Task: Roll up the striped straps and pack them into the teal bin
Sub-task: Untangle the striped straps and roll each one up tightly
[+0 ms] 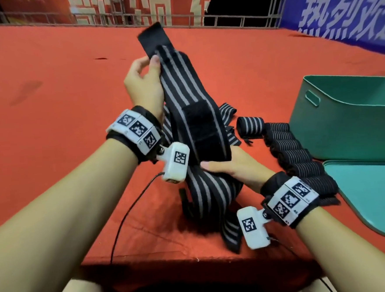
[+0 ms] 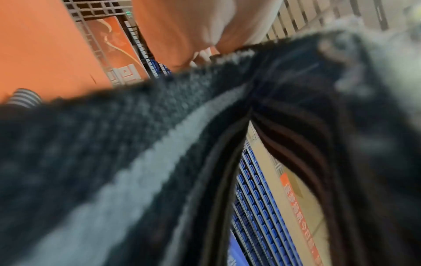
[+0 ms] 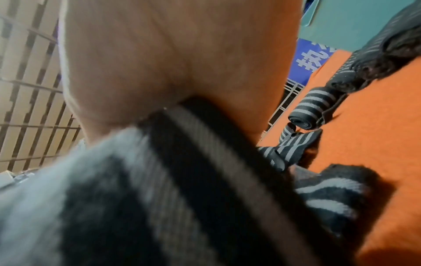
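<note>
A long black strap with grey stripes [image 1: 183,87] is held up off the red table [image 1: 58,91]. My left hand [image 1: 145,80] pinches it near its black top end, thumb on the front. My right hand [image 1: 227,166] grips it lower down, just under a black fastener patch [image 1: 201,127]. The rest of the strap [image 1: 211,203] hangs in folds onto the table edge. Up close, the left wrist view is filled by blurred strap [image 2: 159,144], and the right wrist view by my palm [image 3: 170,54] on the strap [image 3: 205,162]. The teal bin [image 1: 349,116] stands at right.
A row of several rolled striped straps [image 1: 287,148] lies between my right hand and the bin, one roll [image 1: 250,127] at its far end. A teal lid [image 1: 372,192] lies flat at front right. Loose straps [image 1: 227,113] lie behind the held one. A railing [image 1: 109,17] edges the table's far side.
</note>
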The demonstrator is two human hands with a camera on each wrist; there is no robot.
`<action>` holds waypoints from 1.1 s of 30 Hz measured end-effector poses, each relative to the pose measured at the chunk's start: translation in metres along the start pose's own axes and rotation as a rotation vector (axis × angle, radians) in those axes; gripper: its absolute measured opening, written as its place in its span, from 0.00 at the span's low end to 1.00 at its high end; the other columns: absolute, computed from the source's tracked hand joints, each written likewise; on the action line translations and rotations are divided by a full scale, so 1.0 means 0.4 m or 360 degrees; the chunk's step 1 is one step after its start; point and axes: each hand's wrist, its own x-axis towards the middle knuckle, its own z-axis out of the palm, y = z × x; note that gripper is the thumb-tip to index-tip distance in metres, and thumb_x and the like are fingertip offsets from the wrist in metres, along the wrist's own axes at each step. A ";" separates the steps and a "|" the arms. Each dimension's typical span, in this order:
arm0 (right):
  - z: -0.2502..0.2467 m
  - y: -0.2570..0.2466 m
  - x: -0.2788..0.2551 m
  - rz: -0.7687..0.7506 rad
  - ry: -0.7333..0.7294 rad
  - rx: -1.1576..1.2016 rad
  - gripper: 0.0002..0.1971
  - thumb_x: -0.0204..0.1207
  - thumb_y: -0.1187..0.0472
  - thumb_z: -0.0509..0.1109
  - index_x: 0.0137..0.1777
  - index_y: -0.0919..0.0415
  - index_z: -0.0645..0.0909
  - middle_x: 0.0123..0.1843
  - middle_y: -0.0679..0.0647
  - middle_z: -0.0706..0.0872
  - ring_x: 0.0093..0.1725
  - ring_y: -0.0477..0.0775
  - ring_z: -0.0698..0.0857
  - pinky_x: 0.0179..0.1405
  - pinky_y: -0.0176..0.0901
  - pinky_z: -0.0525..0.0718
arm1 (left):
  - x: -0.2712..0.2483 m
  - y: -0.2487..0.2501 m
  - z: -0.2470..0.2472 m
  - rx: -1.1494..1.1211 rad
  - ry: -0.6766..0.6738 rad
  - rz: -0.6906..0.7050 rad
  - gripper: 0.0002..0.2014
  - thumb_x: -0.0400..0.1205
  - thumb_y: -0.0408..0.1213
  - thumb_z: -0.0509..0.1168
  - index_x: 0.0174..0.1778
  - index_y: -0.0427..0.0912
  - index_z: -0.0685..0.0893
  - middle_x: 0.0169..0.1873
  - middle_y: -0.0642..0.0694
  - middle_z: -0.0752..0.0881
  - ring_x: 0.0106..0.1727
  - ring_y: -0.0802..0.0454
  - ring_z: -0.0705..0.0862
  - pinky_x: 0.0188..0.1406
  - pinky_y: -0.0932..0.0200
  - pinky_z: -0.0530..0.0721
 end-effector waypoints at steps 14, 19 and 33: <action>0.095 -0.028 -0.067 0.0179 -0.0283 0.0200 0.06 0.86 0.58 0.71 0.60 0.55 0.82 0.44 0.46 0.90 0.41 0.46 0.87 0.47 0.42 0.85 | 0.036 0.049 0.022 -0.0365 0.0199 -0.0308 0.10 0.84 0.43 0.72 0.53 0.40 0.89 0.50 0.40 0.93 0.51 0.43 0.93 0.54 0.41 0.92; 0.091 0.004 -0.097 0.0434 -0.0623 0.0064 0.16 0.84 0.56 0.74 0.69 0.59 0.81 0.55 0.55 0.94 0.55 0.67 0.92 0.58 0.77 0.87 | 0.017 0.072 0.048 -0.0389 0.0210 -0.0246 0.08 0.87 0.39 0.69 0.54 0.38 0.87 0.48 0.41 0.92 0.48 0.45 0.93 0.46 0.51 0.93; -0.013 0.008 0.066 0.0001 0.0555 -0.0018 0.41 0.68 0.26 0.72 0.75 0.53 0.78 0.70 0.46 0.85 0.71 0.43 0.83 0.76 0.53 0.80 | -0.149 -0.156 -0.057 0.0278 -0.0703 -0.0440 0.08 0.89 0.41 0.67 0.55 0.42 0.89 0.52 0.41 0.92 0.49 0.50 0.90 0.48 0.53 0.89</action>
